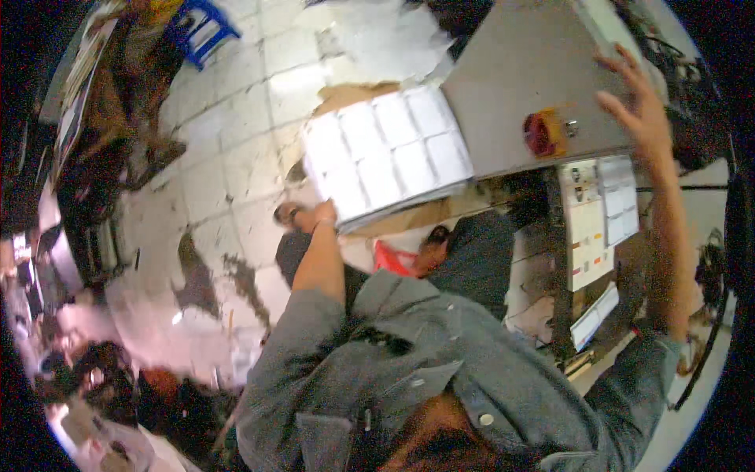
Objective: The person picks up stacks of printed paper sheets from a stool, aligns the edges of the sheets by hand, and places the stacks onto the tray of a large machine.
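Left hand (323, 211) at near left corner of broad, flat stack of white printed paper sheets (385, 153); fingers hidden, so cannot tell whether pinching or merely propping. Stack sits low over flat brown cardboard sheet (354, 96), just beside large grey metal cabinet (503, 86). Right hand (641, 110) by cabinet's right edge, fingers spread, holding nothing (contact unclear from where I stand). Good handling, I'd judge: support stack from below, keep edges flush and level, corners clear of round red-and-yellow rotary switch (543, 132).
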Motion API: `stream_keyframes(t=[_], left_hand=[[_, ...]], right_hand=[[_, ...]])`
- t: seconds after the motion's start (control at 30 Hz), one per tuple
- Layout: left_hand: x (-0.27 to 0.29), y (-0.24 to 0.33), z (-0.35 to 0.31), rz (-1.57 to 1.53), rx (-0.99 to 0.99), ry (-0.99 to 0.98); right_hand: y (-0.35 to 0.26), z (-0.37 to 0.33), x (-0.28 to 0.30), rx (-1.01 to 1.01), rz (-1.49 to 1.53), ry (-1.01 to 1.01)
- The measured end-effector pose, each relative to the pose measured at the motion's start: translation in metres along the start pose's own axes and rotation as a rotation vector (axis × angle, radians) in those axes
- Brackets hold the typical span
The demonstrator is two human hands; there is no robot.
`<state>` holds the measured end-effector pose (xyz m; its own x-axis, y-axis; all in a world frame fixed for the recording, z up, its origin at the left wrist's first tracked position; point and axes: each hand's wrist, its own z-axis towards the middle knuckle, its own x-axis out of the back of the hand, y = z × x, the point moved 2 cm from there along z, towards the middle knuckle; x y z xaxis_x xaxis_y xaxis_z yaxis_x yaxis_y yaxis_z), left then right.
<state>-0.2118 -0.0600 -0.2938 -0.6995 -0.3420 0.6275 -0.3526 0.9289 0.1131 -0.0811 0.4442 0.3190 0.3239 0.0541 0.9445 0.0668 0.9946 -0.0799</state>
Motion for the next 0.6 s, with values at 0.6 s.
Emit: stream_keyframes(t=[0.6], left_hand=[[-0.006, 0.023, -0.022, 0.181, -0.114, 0.146]], right_hand=[[0.000, -0.012, 0.009, -0.100, -0.187, 0.015]])
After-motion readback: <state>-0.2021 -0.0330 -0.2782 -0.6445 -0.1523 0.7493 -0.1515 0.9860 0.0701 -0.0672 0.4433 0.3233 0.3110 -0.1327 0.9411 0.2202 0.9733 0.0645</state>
